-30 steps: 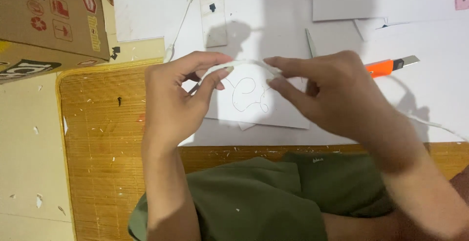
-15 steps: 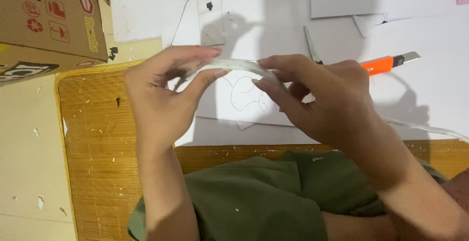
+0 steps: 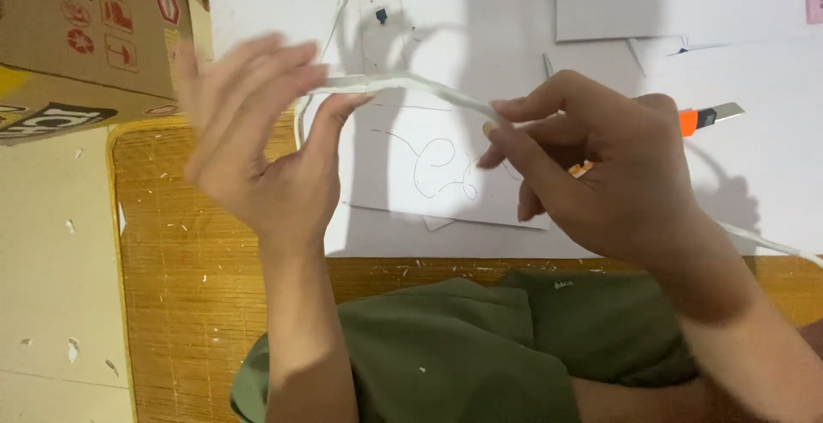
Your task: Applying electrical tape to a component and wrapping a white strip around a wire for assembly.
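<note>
So both hands are up over the work, holding one long thin white strip [image 3: 403, 84] between them. It looks like a sliver of foam board or card, but I can't tell for sure. The left hand [image 3: 257, 144] is blurry, fingers spread loosely, with the thumb pressing the strip's left end against them. The right hand [image 3: 600, 174] pinches the other end between thumb and forefinger, the rest of the fingers curled in. Held by both ends like that, the strip bows up a little in the middle, hanging above a white sheet [image 3: 446, 166] with a loopy pencil outline on it.

An orange utility knife [image 3: 703, 118] lies just past the right hand, blade end pointing right, probably parked within easy reach. Everything sits on bigger white boards [image 3: 771, 174] over a bamboo mat [image 3: 197, 303], with a cardboard box [image 3: 77, 37] at far left. White scraps dot the mat.
</note>
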